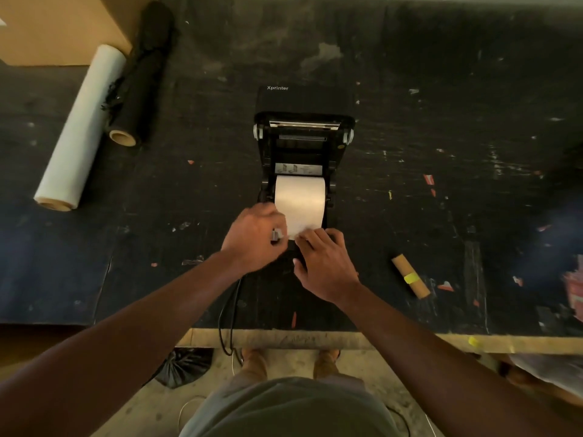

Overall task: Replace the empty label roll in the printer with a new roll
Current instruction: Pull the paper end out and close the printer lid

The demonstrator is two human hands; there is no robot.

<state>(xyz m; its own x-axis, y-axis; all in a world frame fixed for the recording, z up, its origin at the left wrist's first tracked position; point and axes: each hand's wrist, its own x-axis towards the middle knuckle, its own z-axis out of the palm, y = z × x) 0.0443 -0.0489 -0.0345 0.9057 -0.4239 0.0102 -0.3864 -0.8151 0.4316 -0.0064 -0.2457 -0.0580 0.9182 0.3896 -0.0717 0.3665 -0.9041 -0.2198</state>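
Left hand: the left hand [254,238] sat just below the centre of the frame, fingers curled in nearly to a fist around a small grey item [276,235] that was too blurred to identify; its knuckles touched the lower left edge of the new roll.
Right hand: the right hand [325,263] lay palm down just right of the left one, fingers loosely spread and only slightly bent, fingertips [304,235] pressed on the loose end of the paper at the roll's near edge; whether it pinched the paper or only pressed it could not be told.
New roll: the white label roll [299,201] sat in the printer's open bay, at the centre of the frame.
Printer: the black printer [304,143] stood with its lid tilted back toward the top of the frame, "Xprinter" on the lid.
Printer contents: only the white roll showed in the bay.
Empty core: a brown cardboard core [410,280] with a yellow band lay on the table, right of the hands and well apart from the printer.
Table: a dark scuffed table [441,137] carried a white film roll [80,127] and a black film roll [142,80] side by side at upper left.
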